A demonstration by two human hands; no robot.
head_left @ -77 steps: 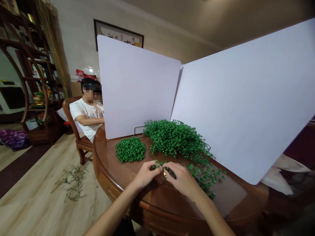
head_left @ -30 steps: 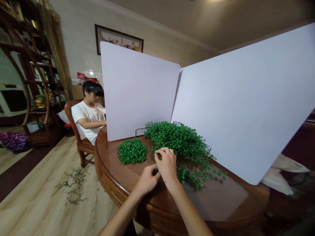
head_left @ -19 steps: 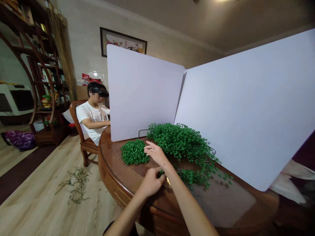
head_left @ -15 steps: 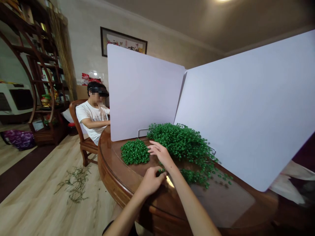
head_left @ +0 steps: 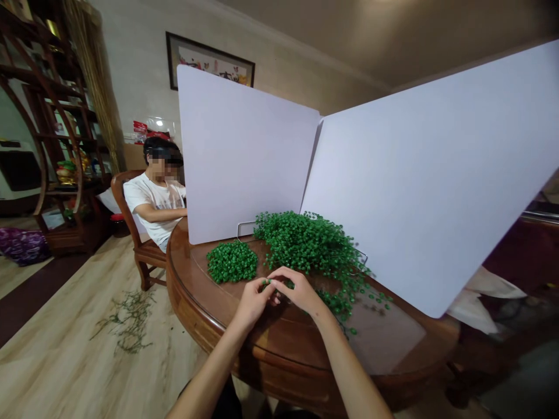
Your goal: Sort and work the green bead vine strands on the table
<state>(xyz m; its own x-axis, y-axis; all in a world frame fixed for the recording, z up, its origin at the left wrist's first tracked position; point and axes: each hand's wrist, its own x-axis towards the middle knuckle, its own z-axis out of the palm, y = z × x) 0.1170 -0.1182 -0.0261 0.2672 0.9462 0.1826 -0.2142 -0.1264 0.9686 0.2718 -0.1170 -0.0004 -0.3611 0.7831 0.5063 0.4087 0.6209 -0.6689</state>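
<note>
My left hand [head_left: 252, 301] is closed, its thumb and fingertips pinching a small green piece [head_left: 265, 283] just above the table's near side. My right hand [head_left: 299, 291] meets it there, fingers bent and thumb tip pressed against the same spot; the fingers partly hide the piece. Behind my hands lies a small heap of round green plastic pieces [head_left: 231, 261] on the left. A larger, looser pile of green pieces on thin stalks [head_left: 305, 241] spreads at the middle and right, with strands trailing close to my right wrist.
A round brown wooden table [head_left: 196, 302] carries both piles. Two white upright panels [head_left: 248, 157] on wire stands close off its far side. At the left a person in a white shirt [head_left: 157, 203] sits on a wooden chair. Thin green stems [head_left: 126, 320] litter the floor.
My right hand has drawn back from beside the small heap to my left hand, and their fingertips now meet. The view has shifted slightly.
</note>
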